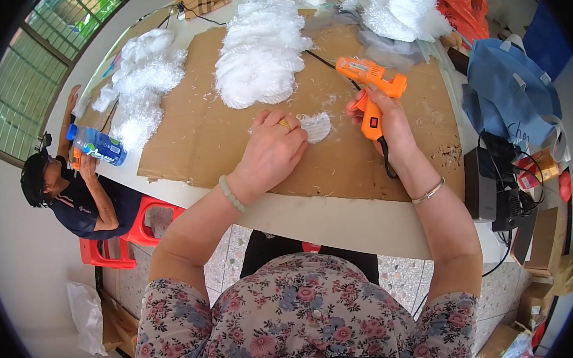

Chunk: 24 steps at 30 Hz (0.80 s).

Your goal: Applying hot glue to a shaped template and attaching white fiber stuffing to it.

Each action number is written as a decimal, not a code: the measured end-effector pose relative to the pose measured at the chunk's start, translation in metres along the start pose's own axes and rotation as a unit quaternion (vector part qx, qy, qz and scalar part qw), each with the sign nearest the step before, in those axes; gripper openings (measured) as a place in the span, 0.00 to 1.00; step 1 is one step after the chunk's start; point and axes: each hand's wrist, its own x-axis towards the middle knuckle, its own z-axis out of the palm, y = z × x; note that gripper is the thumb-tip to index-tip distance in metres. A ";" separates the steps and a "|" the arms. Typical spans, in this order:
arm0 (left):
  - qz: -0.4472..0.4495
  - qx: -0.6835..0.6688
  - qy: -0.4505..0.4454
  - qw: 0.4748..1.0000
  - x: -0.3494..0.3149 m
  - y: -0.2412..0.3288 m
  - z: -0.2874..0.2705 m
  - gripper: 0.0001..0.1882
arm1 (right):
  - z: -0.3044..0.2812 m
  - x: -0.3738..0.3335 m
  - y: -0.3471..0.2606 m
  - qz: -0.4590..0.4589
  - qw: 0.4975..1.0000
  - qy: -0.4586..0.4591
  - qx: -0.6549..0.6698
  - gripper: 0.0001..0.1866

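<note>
My right hand [387,119] is wrapped round the handle of an orange hot glue gun [370,76], its body lying above my fingers and its nozzle end pointing left. A black cord runs from the grip's lower end. My left hand [273,147] is closed, fingers curled down on the edge of a small white ribbed piece [317,127] that lies on the cardboard [190,140]. My fingers hide part of that piece. Beyond my left hand sits a long stack of fluffy white ribbed pieces [257,72].
More white fluffy material [145,72] lies left, and another heap [401,12] at the far right. A blue bottle [98,146] stands near a seated person [82,199]. On the right are a blue bag [512,88], a black box [481,184] and cables.
</note>
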 end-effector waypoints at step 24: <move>-0.093 -0.046 0.057 0.993 0.026 0.019 0.008 0.08 | -0.004 0.003 0.001 0.023 1.000 -0.005 0.014 0.14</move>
